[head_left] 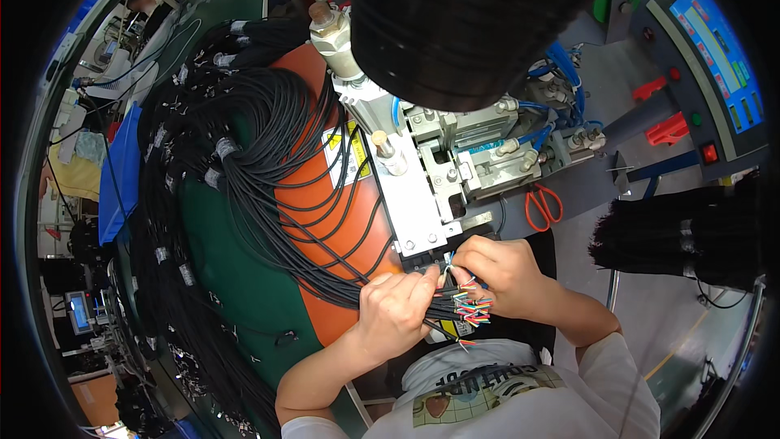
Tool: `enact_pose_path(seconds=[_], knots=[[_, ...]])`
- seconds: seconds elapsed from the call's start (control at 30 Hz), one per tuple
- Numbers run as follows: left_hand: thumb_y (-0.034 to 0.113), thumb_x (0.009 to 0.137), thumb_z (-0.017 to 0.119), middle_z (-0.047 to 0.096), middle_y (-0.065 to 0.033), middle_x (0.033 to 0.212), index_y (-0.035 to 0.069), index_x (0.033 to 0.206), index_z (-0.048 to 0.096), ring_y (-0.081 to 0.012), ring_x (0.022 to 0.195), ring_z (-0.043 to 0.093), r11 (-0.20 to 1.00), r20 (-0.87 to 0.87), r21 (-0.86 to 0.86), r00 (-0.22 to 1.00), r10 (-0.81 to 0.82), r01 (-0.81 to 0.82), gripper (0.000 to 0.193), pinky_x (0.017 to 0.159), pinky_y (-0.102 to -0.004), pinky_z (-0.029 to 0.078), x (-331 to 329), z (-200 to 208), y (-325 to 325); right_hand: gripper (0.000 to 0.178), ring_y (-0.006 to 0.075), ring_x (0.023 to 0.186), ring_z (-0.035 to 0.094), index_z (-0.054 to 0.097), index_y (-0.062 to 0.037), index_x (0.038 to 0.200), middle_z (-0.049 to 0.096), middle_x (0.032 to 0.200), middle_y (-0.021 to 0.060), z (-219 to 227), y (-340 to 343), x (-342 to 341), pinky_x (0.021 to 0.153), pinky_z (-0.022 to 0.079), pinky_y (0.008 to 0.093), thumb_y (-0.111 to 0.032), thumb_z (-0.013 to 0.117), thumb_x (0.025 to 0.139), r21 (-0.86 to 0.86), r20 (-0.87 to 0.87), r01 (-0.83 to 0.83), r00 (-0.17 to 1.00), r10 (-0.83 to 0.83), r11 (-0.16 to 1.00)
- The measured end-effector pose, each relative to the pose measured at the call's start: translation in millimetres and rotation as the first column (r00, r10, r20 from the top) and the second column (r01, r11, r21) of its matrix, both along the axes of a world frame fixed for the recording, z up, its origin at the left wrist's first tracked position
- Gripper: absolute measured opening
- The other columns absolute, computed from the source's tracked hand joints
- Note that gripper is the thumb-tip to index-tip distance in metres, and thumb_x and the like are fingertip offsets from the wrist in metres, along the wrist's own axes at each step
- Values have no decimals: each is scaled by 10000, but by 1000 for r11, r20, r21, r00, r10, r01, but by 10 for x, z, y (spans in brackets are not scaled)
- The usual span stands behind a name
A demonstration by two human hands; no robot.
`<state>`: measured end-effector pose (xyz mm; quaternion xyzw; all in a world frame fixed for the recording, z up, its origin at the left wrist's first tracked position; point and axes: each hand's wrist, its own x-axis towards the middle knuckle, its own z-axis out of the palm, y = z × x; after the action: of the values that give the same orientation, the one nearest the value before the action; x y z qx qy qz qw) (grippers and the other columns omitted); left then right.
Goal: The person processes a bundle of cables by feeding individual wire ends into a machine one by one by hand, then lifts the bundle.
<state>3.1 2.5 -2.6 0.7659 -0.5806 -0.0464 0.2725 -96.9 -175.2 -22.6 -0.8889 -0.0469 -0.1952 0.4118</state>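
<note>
My left hand (pixel 396 309) is closed in a pinch round the end of a black cable, close to the machine's front edge. Opposite it, my right hand (pixel 497 275) pinches the thin coloured wires (pixel 448 262) that come out of that cable. Below and between the hands hangs a bundle of cable ends (pixel 471 309), with stripped red, yellow, green and white wires fanned out. Black cables (pixel 325 280) run from this bundle leftward across the orange surface. The metal machine (pixel 413 207), with its white plate and bolts, stands just beyond my fingertips.
A large coil of black cables (pixel 268 106) lies on the left over a green tabletop (pixel 244 276). Red-handled scissors (pixel 543 207) rest right of the machine. A control panel with a screen (pixel 719 57) stands at the far right, above a hanging black cable bundle (pixel 666 232). A black cylinder (pixel 463 24) overhangs the machine.
</note>
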Motion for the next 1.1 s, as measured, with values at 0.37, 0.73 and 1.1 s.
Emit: enact_pose_path(seconds=[0.37,0.73,1.1], knots=[[83,715,594,541,-68,883,-22,1166,605,-186,727,529,984,140,42,974,-177,172,464,590,-286,473,82,84,-19,97,242,571,596,609,-7,869,607,792,87,-105,40,-45,485,467,327,-22,657,786,9,-121,107,987,-105,994],[76,745,600,473,-53,813,-61,1121,604,-172,720,499,971,254,200,950,-184,135,400,555,-263,471,-13,213,-104,109,248,584,619,625,6,877,625,813,89,-71,87,-53,488,478,329,-47,676,797,-102,-37,150,987,-154,983],[59,746,594,513,-83,870,-51,1098,605,-217,794,555,956,133,273,979,-152,111,369,658,-324,507,36,258,-161,75,242,546,601,633,-20,834,616,781,86,-127,53,23,479,476,331,-65,673,789,-26,5,175,985,-175,984]])
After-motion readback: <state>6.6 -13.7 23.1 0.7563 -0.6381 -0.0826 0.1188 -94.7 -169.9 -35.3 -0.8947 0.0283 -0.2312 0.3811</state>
